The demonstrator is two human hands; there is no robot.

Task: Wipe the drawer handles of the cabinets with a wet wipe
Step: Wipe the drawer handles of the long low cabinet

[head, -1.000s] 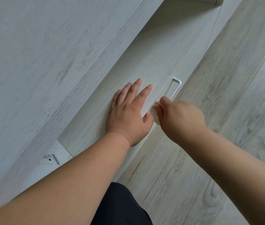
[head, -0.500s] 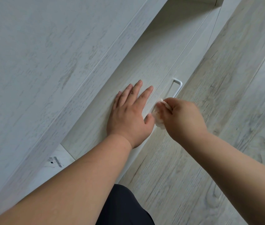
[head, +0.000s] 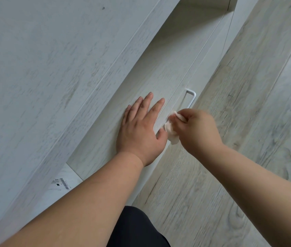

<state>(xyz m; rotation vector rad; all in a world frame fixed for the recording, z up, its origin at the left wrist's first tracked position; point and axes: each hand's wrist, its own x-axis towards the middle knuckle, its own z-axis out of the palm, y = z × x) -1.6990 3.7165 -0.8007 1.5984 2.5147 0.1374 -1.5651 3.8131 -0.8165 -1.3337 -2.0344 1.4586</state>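
Person's left hand point(head: 139, 132) lies flat on pale wood-grain drawer front point(head: 159, 77), fingers point(head: 148, 102) straight & spread. Right hand point(head: 198, 131), fingers curled, pinches crumpled white wet wipe point(head: 171, 132) against near end of white bar handle point(head: 192, 98), just beside left thumb. Wood-look floor point(head: 248, 122) at right; barcode label point(head: 61, 183) lower left.
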